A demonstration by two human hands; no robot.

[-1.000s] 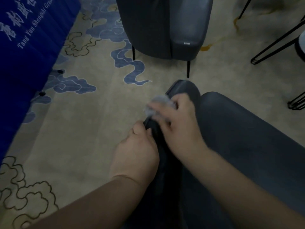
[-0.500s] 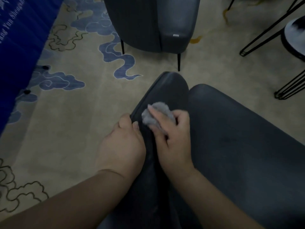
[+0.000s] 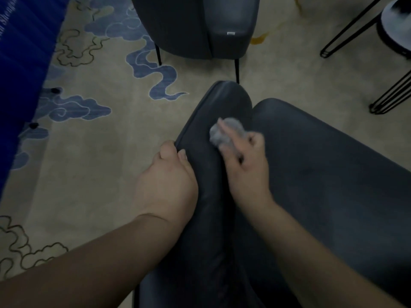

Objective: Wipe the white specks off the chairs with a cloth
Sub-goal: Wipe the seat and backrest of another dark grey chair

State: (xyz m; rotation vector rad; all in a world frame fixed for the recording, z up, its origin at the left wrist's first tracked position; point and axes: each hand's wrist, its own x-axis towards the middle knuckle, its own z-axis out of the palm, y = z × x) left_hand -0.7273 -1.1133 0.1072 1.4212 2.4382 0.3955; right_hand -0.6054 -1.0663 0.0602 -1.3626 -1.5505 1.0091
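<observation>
The left hand (image 3: 165,178) grips the outer edge of the near chair's (image 3: 322,174) armrest (image 3: 213,121), with the thumb on top and the fingers curled around the seam. I judge that this grip is there to keep the chair from sliding or turning while the other hand rubs. The right hand (image 3: 246,165) holds a small grey cloth (image 3: 224,134), bunched into a ball under its fingers, and presses it onto the top of the same armrest, close to the gap where the armrest meets the seat cushion. A bunched cloth gives a firm, small contact, which suits rubbing at single specks better than a flat sheet would. The right hand is blurred, so the exact lie of its fingers is not clear, but they are closed around the cloth.

No white specks can be seen on the dark leather in this dim light, so I cannot tell how clean this part already is. A second chair (image 3: 200,27) of the same kind stands further away on the patterned carpet (image 3: 89,152), apart from both hands; it probably waits for its turn.
</observation>
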